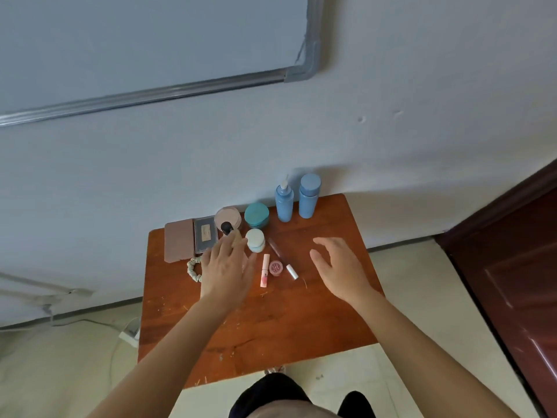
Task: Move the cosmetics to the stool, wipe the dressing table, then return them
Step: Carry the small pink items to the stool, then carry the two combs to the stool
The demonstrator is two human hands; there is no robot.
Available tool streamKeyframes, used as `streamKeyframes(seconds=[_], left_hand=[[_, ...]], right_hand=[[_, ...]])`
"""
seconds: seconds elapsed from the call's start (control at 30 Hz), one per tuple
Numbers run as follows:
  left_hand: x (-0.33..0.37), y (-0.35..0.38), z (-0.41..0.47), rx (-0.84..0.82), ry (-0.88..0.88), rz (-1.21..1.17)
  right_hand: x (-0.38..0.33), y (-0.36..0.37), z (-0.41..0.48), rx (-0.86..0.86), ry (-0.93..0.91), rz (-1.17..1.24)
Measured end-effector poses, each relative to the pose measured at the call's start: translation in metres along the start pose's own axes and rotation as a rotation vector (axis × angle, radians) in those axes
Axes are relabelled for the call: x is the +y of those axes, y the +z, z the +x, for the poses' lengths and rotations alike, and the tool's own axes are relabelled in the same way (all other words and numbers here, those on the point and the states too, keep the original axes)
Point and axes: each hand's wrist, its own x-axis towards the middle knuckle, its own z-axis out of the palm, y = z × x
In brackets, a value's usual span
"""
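A small wooden dressing table holds the cosmetics along its far edge. Two blue bottles stand at the back, with a teal jar and a beige round compact to their left. An open palette lies at the far left. My left hand reaches over a black-capped foundation bottle, fingers around it, next to a pale blue jar. A pink tube, a small red pot and a clear lip gloss lie in the middle. My right hand hovers open to their right.
A pale scrunchie lies by my left wrist. The table stands against a white wall under a whiteboard. A dark wooden door is at the right. A power strip with its cable lies on the floor at the left.
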Motion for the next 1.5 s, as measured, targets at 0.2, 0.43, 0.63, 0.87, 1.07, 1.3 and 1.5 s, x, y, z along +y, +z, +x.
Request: streamKeyframes(seconds=[0.2,0.43,0.63,0.87,1.07,1.3,1.5], left_hand=[[0.077,-0.068,-0.035,0.255,0.183,-0.041],[0.212,-0.098,-0.071,0.352,0.561,-0.19],[0.354,-0.097,-0.111,0.295,0.987,-0.214],[0.479,-0.083,-0.226,0.161,1.492,-0.306],[0.506,-0.055,-0.355,-0.01,1.844,-0.368],[0.511,-0.029,-0.512,-0.101,2.139,-0.353],[0.52,0.003,-0.637,-0.147,2.191,-0.282]], right_hand=[[0.015,-0.093,-0.051,0.377,-0.154,-0.013],[0.075,-0.177,-0.151,0.726,-0.054,-0.102],[0.138,-0.235,-0.277,1.004,0.24,-0.232],[0.155,-0.232,-0.456,1.317,0.704,-0.358],[0.132,-0.177,-0.594,1.468,1.046,-0.404],[0.118,-0.124,-0.736,1.597,1.285,-0.457],[0.146,-0.095,-0.851,1.533,1.354,-0.41]])
